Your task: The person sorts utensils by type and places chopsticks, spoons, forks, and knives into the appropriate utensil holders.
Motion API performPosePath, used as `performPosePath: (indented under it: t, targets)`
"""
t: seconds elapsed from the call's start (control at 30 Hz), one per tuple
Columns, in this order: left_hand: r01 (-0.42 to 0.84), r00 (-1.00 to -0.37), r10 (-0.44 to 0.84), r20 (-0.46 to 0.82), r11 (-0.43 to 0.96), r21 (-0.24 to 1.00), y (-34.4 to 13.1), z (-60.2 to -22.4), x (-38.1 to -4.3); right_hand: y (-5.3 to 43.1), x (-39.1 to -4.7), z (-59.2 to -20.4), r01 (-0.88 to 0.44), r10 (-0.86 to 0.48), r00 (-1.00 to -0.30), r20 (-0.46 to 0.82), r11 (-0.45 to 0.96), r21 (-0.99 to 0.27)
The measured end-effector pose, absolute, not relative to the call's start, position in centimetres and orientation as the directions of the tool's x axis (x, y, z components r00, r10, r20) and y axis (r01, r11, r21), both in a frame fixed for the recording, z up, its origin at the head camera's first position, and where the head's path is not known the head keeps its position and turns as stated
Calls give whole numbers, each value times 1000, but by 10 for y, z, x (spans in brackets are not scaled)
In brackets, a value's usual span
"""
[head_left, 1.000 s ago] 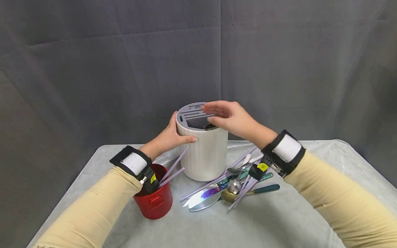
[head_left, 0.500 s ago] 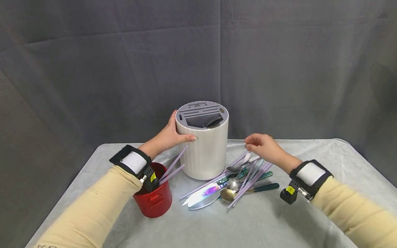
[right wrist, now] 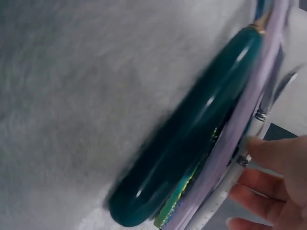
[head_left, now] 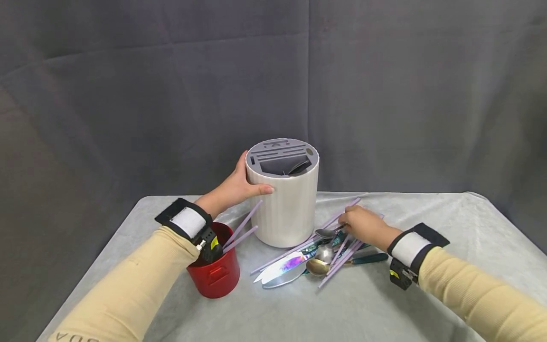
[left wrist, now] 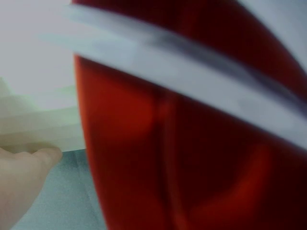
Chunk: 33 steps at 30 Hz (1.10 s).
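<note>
My left hand (head_left: 232, 191) grips the left side of a white ribbed utensil holder (head_left: 290, 209), its thumb across the front. The holder's grey slotted top (head_left: 278, 153) has a large opening with a dark metal piece inside. Over the pile of cutlery to the right, my right hand (head_left: 365, 227) pinches a spoon (head_left: 325, 233) by its handle. In the right wrist view, thumb and fingers meet at a white handle (right wrist: 218, 196) with silver bands. Beside it lie a lilac stick (right wrist: 230, 129) and a dark green handle (right wrist: 187, 129).
A red pot (head_left: 215, 275) holding lilac sticks (head_left: 242, 223) stands under my left wrist. In the pile are a shiny knife (head_left: 282, 267), a gold spoon (head_left: 317, 267), a silver spoon (head_left: 325, 254) and several lilac sticks. Grey curtain (head_left: 384, 95) hangs behind the cloth-covered table (head_left: 299, 313).
My right hand has left the holder's top, moved right and down to the cutlery pile, and now pinches the spoon's handle. The left hand keeps its grip on the holder.
</note>
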<state>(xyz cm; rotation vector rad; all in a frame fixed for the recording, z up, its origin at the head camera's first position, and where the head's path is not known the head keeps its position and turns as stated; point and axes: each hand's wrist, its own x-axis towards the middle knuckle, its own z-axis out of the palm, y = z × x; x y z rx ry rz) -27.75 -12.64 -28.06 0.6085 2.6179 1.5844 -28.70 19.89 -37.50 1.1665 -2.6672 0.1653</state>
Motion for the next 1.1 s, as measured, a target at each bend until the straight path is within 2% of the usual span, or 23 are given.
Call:
performPosePath:
  t: [0.33,0.53,0.73,0.9,1.1]
  targets:
    - [294,-933,324,159,426,856,-119,-277,-277,202,-287,-379,-715,-752,-595,283,656,242]
    - [279,-935,326,139,435,856,-115,-276,-277,206,-283,-381,-719,-762,-569,309,643,263]
    - [299,-930,333,157,435,850,-114,-274,-277,211,-275,-375,-750,-748,-569,343,643,157]
    - [293,-933,328,151,445,846,-114,-273,-277,215,-267,-359,-781,-696,-521,494,623,54]
    - [282,-936,327,131,475,834,-115,-271,-278,215,-254,-330,-776,-481,-548,684,597,-203]
